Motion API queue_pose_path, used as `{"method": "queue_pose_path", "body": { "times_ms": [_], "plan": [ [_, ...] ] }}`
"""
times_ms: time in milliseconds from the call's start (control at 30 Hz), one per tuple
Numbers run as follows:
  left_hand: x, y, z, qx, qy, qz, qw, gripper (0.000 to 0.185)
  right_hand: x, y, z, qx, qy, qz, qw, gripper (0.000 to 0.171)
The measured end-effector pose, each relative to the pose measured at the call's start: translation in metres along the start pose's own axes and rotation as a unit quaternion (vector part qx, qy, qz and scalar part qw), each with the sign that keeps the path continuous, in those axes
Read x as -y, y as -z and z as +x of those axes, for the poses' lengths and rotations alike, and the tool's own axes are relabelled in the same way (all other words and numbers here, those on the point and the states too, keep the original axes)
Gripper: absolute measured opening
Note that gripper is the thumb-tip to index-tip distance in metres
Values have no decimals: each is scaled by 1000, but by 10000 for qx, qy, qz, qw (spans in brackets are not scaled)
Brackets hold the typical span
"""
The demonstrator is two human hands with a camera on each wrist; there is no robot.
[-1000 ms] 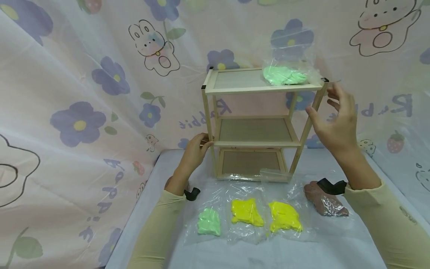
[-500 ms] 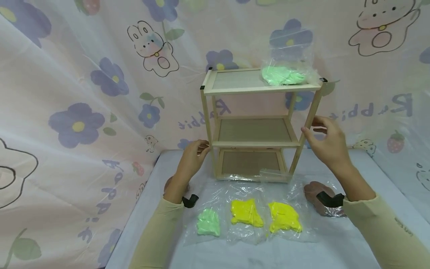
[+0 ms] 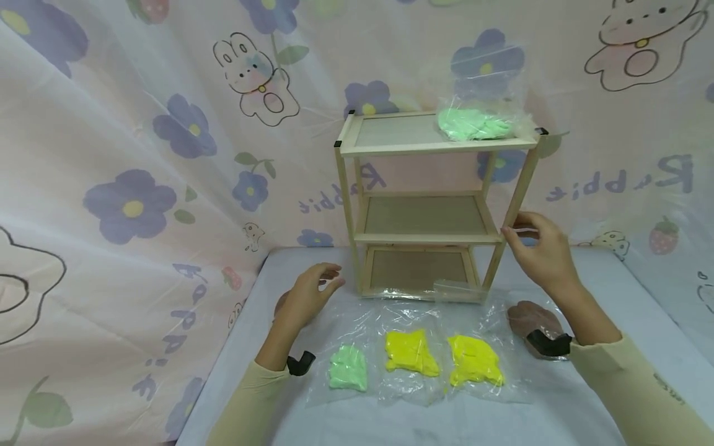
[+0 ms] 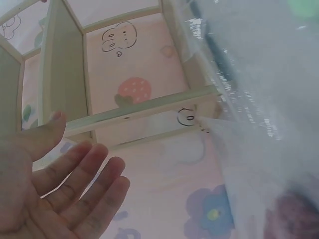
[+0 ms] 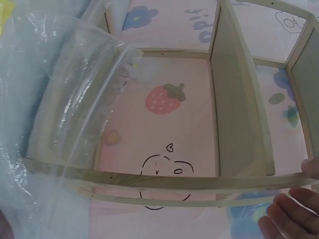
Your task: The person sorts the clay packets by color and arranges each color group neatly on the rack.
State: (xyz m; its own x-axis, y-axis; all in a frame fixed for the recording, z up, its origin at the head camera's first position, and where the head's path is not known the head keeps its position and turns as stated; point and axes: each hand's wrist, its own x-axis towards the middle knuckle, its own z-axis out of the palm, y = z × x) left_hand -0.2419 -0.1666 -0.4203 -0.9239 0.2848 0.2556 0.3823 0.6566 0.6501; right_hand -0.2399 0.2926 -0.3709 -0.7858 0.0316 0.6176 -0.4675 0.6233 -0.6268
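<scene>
A small three-tier wooden shelf rack (image 3: 429, 238) stands upright on the white-covered table. My right hand (image 3: 543, 254) holds its front right post near the middle tier, thumb in front and fingers behind; the right wrist view shows the thumb (image 5: 311, 168) and fingers (image 5: 294, 214) on either side of it. My left hand (image 3: 309, 294) hovers left of the rack, away from it, fingers relaxed and holding nothing. On the top tier sits a clear zip bag with a mint-green soft lump (image 3: 474, 125). The lower two tiers look bare.
In front of the rack lie clear bags holding a green lump (image 3: 348, 368), two yellow lumps (image 3: 411, 353) and, at right, a brown lump (image 3: 532, 320). Another brown lump (image 3: 281, 303) is partly hidden behind my left wrist. A patterned curtain (image 3: 139, 248) hangs behind.
My left hand has left the rack's front left post and moved down and left. The right hand has come in to the right post and slid lower along it.
</scene>
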Motion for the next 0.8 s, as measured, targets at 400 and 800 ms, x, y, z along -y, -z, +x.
{"method": "queue_pose_path", "body": {
  "times_ms": [400,800],
  "plan": [
    [20,-10,-43,375,-66,415,9984,40,-12,-7,-8,47,-4,-147,9999,25],
    [30,-18,-78,958,125,424,9944,37,-13,-11,-10,76,-192,-108,9997,27]
  ]
}}
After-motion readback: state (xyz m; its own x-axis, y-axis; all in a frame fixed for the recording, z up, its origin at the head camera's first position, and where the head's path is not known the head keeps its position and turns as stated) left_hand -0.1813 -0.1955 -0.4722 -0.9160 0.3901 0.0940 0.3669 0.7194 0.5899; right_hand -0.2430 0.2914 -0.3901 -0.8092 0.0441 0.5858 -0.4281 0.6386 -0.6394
